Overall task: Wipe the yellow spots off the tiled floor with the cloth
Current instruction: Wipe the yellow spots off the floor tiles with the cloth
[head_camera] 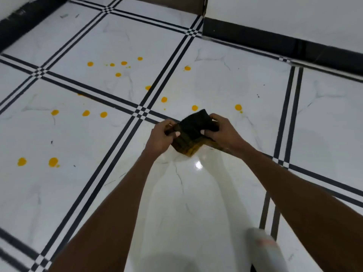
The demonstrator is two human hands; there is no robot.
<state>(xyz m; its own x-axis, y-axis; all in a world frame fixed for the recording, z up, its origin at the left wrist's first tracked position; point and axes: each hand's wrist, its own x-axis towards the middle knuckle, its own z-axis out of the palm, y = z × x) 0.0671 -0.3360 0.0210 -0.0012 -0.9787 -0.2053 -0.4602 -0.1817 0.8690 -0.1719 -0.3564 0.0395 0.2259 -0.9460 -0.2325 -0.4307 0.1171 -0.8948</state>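
A dark cloth with yellow-stained lower folds is held above the floor between both hands. My left hand pinches its left edge and my right hand grips its right side. Several yellow spots dot the white tiled floor. The nearest ones lie just beyond the cloth: one spot, another and a third. More spots sit further left, such as a large one and a cluster on the far tile.
Black stripe bands cross between the tiles. A black skirting runs under the white wall at the right and far left. A blurred white bottle stands near my right forearm.
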